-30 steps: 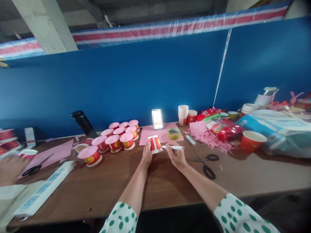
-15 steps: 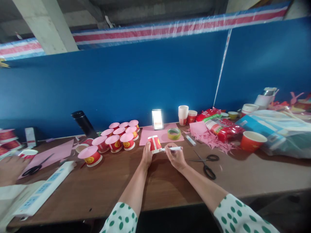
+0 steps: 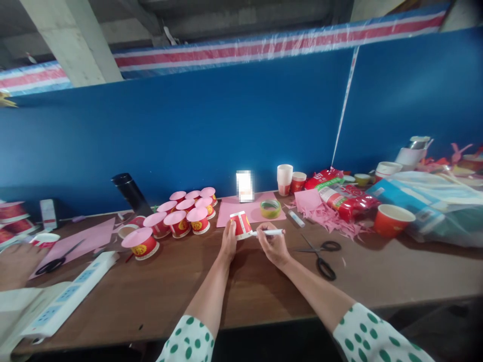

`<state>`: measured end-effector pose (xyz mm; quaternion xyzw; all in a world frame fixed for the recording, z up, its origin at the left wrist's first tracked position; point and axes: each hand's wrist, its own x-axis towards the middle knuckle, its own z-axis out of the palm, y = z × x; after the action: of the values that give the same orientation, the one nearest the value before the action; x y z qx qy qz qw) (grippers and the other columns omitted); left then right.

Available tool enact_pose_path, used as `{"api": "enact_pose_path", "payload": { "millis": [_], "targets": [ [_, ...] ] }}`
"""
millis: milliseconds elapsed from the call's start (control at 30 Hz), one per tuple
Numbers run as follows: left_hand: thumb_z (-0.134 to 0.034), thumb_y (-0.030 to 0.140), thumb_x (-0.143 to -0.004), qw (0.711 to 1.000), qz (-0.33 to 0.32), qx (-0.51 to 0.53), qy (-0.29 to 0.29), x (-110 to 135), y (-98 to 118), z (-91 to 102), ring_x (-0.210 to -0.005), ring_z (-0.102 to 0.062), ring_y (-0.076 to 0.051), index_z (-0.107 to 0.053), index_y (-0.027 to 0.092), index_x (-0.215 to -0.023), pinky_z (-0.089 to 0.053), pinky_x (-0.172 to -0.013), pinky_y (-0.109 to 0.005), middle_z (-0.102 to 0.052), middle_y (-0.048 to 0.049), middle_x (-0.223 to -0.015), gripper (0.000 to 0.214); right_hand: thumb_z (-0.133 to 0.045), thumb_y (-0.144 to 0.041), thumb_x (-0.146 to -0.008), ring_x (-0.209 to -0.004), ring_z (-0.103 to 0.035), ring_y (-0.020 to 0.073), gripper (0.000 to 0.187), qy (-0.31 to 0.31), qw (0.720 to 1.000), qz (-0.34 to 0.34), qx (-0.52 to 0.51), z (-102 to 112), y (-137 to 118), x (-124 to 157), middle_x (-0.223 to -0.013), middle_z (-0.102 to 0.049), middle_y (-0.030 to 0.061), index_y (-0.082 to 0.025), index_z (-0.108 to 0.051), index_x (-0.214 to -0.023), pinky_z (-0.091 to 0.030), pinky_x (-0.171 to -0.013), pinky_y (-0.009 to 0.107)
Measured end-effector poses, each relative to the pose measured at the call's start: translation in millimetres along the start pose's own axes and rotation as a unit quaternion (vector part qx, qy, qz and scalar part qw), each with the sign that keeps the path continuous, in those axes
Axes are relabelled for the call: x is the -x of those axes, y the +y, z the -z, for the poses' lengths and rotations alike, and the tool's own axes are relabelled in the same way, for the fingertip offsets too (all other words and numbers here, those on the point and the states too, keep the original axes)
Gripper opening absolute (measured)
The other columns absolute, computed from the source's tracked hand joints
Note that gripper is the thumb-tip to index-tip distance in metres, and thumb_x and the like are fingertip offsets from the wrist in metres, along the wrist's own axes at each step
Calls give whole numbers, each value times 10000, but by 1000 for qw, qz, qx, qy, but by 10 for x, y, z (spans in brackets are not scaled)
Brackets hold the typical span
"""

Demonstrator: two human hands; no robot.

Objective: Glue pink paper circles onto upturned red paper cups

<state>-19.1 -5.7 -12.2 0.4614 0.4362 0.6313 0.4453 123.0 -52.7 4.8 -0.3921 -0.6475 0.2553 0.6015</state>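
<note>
My left hand is wrapped round a small red and white paper cup with a yellow print, tilted above the table. In my right hand is a slim white pen, pinched between thumb and fingers. Its tip points left and meets the cup's lower right edge, though contact is hard to make out. Just behind the cup lies a pink paper sheet with a roll of yellow-green tape on it. Black-handled scissors lie open to the right of my right hand.
Several red cups topped with pink discs stand at left, near a black flask and a white power strip. Another person's hand is at far left. Pink scraps, red packets and an orange cup lie right.
Almost nothing differs. Both hands keep their hold on the cup and the pen, with only a very slight shift of the pen.
</note>
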Motion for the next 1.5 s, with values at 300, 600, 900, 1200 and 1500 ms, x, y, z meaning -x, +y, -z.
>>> {"api": "enact_pose_path", "payload": {
  "millis": [300,600,900,1200,1500],
  "targets": [
    [-499,474,-761,999,-12,-37,-21,71,146,-36,-811,-578,-186,-563,161,-975,-461,-725,-297,-624,-67,-906,384,-453,-266,-820,-487,-415,87,129,-47,998,24,45,6,-33,22,-590,-478,-19,-176,-483,-732,-345,-463,190],
    [-497,471,-760,998,-27,-52,-28,75,126,-39,-777,-567,-164,-545,177,-988,-440,-725,-286,-608,-41,-871,375,-446,-272,-820,-456,-392,83,140,-59,996,23,63,8,-39,13,-552,-456,-32,-174,-491,-731,-322,-448,191],
    [-494,455,-767,997,-25,-60,-37,74,106,-17,-775,-557,-162,-521,178,-1027,-435,-720,-282,-593,-43,-871,380,-453,-253,-801,-449,-400,83,129,-44,996,28,70,6,-62,6,-538,-463,-34,-177,-502,-708,-330,-453,189],
    [-502,458,-759,997,-33,-62,-40,61,81,-12,-762,-552,-161,-537,181,-989,-433,-717,-280,-589,-33,-840,362,-438,-299,-817,-446,-406,93,172,-54,994,24,91,11,-51,1,-534,-469,-28,-182,-495,-705,-338,-456,200],
    [-501,456,-764,997,-36,-53,-45,58,55,2,-793,-555,-165,-530,178,-1029,-429,-753,-297,-598,-42,-890,386,-439,-264,-814,-450,-415,93,158,-41,993,31,105,5,-30,-3,-529,-487,-22,-173,-510,-706,-342,-464,197]
  ]
}}
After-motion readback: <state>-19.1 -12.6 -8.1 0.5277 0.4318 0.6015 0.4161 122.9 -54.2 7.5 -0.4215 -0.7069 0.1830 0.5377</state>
